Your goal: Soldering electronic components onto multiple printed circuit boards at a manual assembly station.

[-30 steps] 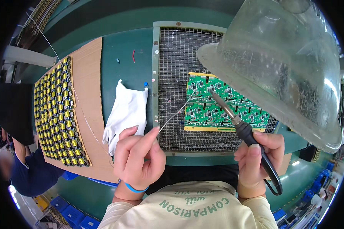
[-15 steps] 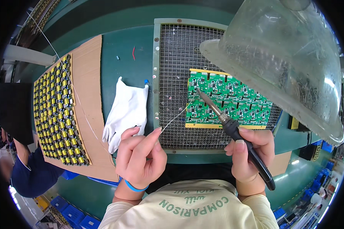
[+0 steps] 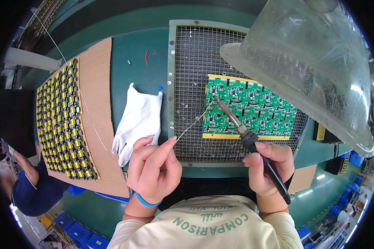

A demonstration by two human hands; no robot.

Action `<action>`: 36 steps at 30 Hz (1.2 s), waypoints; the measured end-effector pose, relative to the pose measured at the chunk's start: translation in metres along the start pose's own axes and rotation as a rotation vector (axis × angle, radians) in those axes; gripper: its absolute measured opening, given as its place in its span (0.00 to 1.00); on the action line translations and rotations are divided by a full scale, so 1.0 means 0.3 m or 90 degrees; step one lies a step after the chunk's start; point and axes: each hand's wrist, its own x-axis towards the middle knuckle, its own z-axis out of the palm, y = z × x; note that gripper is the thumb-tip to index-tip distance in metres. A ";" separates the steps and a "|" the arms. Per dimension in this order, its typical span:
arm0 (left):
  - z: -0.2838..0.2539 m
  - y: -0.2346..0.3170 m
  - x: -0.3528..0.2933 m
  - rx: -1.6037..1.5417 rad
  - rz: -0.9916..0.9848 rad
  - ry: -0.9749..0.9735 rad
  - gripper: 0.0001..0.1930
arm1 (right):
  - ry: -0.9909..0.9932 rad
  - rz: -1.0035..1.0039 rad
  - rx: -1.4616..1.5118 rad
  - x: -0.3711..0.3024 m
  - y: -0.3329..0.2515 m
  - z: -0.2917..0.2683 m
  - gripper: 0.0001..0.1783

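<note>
My right hand [image 3: 272,166] is closed around the black handle of a soldering iron [image 3: 249,137]. Its tip meets the upper left part of a green circuit board panel [image 3: 249,108] with yellow edge strips. Between thumb and forefinger, my left hand [image 3: 153,166] pinches a thin solder wire [image 3: 195,120], whose end reaches the board beside the iron's tip. Whether the two tips touch each other is too small to tell. The panel lies on a framed wire mesh [image 3: 191,62]. More of the wire trails from behind my left hand toward the upper left.
A clear scratched plastic hood [image 3: 307,62] overhangs the board's right side. Left of the mesh lies a white glove [image 3: 139,120]. Cardboard [image 3: 97,83] farther left bears a panel of yellow-topped components [image 3: 64,128]. A red bit [image 3: 146,57] lies behind the glove. Another person's arm [image 3: 27,168] shows far left.
The iron's handle and my right hand have shifted slightly left, with the tip staying near the same spot. My left hand hardly moves. At far left, the other person's arm has moved.
</note>
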 end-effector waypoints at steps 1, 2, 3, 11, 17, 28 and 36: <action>0.001 0.000 0.001 0.000 0.000 0.000 0.16 | -0.011 -0.018 -0.022 0.001 0.000 0.002 0.09; 0.002 0.000 0.001 -0.002 -0.001 0.002 0.16 | -0.005 -0.009 -0.026 -0.004 0.003 0.004 0.09; 0.002 0.000 0.000 -0.004 -0.002 0.003 0.15 | -0.002 -0.004 -0.028 -0.011 0.006 0.005 0.09; 0.012 -0.006 -0.003 -0.006 0.001 -0.005 0.15 | -0.027 0.016 -0.003 -0.031 0.030 0.006 0.10; 0.015 -0.016 -0.017 -0.011 0.011 0.029 0.14 | 0.060 0.045 0.155 -0.037 0.032 0.009 0.10; 0.026 -0.016 -0.010 -0.012 0.008 0.014 0.15 | 0.054 0.026 0.031 0.040 -0.023 -0.044 0.07; 0.024 -0.015 -0.009 -0.012 0.009 0.003 0.15 | 0.038 -0.061 -0.031 0.106 -0.038 -0.053 0.07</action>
